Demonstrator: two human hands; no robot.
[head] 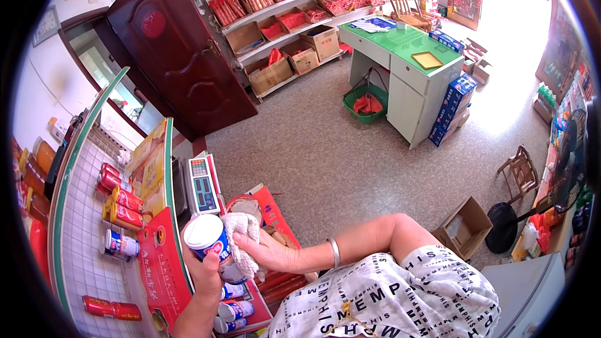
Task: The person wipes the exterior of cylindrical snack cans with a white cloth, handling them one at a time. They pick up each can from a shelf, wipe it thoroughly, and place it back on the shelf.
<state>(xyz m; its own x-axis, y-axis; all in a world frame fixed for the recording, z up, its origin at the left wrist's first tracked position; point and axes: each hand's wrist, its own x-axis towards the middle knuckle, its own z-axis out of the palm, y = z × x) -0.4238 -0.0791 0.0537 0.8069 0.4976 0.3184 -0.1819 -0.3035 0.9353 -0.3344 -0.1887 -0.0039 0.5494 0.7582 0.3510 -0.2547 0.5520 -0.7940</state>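
Note:
A blue canister with a white lid (204,231) is gripped in my left hand (202,267), tilted, lid up. My right hand (263,246) presses a white cloth (242,239) against the canister's side. Similar blue-and-white canisters (236,310) lie just below my hands, beside a red panel. On the white grid shelf (84,225) to the left are another blue canister (121,244), red canisters with yellow lids (127,206) and red cans (112,309).
A digital scale (204,185) stands beyond my hands. An open cardboard box (464,227), a black fan (504,227) and a small wooden chair (519,173) are at the right. Farther off stand a green-topped desk (404,42) and stocked wall shelves (277,19).

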